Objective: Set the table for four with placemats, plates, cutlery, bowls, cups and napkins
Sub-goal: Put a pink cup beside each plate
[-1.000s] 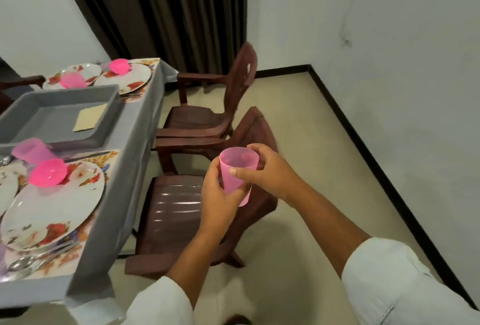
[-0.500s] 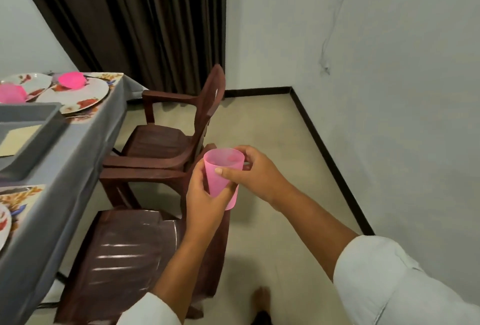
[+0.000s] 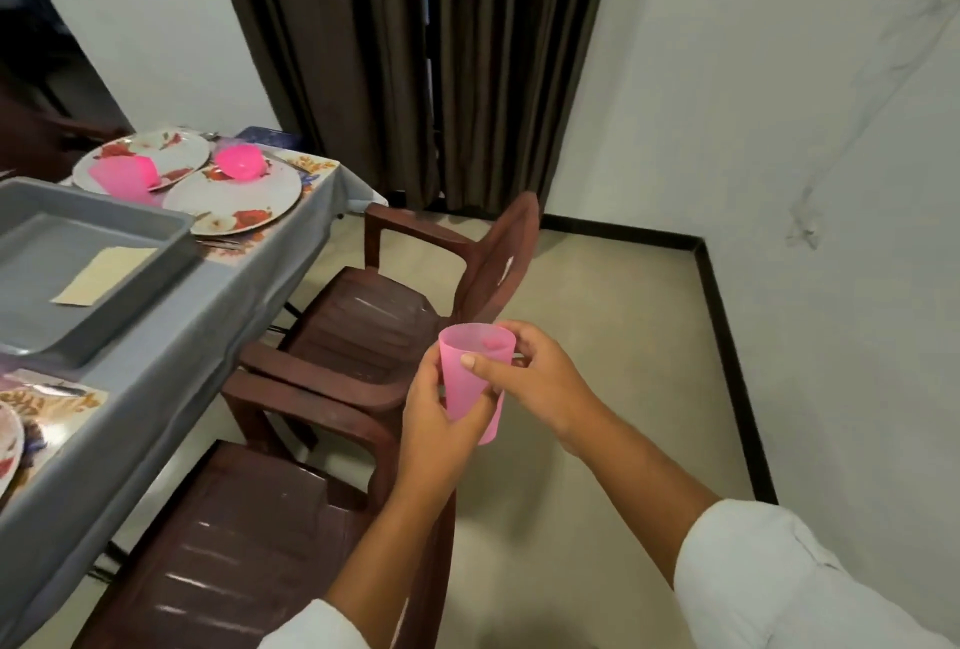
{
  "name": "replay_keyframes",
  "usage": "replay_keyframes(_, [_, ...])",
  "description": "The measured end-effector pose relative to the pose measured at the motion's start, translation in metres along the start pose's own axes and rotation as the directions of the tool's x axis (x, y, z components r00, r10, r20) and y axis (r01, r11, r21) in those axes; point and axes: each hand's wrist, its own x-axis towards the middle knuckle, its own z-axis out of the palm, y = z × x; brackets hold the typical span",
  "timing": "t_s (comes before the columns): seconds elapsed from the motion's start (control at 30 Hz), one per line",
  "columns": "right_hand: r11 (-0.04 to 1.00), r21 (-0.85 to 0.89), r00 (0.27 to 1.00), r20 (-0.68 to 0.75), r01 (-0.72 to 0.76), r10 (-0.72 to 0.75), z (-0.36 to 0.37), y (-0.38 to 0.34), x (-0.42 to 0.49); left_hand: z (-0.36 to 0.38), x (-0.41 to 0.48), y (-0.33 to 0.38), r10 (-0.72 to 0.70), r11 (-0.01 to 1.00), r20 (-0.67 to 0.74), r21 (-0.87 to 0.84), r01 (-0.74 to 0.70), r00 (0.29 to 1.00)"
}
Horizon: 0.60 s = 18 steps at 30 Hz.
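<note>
Cup (image 3: pixel 470 388), pink plastic, upright, hanging in air beside table (image 3: pixel 208 316), above back of near chair (image 3: pixel 244 544). I am seeing both hands holding it: left hand (image 3: pixel 434 433) wrapping lower wall, fingers curled round it; right hand (image 3: pixel 540 378) gripping near rim, thumb lying across front. On table: grey tray (image 3: pixel 52 253) holding beige napkin (image 3: pixel 104 274); beyond it, two flowered plates; pink bowl (image 3: pixel 239 162) sitting on nearer plate (image 3: pixel 234 201), second pink cup (image 3: pixel 124 175) lying on farther plate (image 3: pixel 171 149).
</note>
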Motion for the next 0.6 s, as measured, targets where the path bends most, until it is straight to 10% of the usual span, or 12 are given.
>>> replay_keyframes(0.6, [0.997,0.017,0.922,0.38,0.076,-0.077,-0.123,-0.077,0.349,0.135,0.288,0.015,-0.04,0.992,-0.465,0.089,0.091,0.885])
